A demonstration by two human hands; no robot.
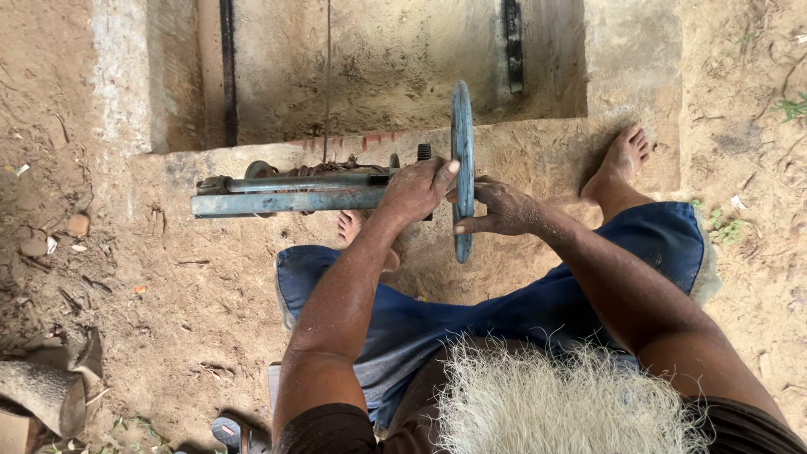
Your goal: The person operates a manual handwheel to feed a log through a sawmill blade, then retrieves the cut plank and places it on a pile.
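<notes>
The long blue metal frame (286,200) lies level, running sideways out from the left hand (416,189). The blue wheel (461,168) stands on edge between both hands; left hand clamped over its hub, right hand (502,208) gripping its rim.

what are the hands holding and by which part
Both hands grip the blue metal wheel by its rim: the left hand from the left side, the right hand from the right.
</notes>
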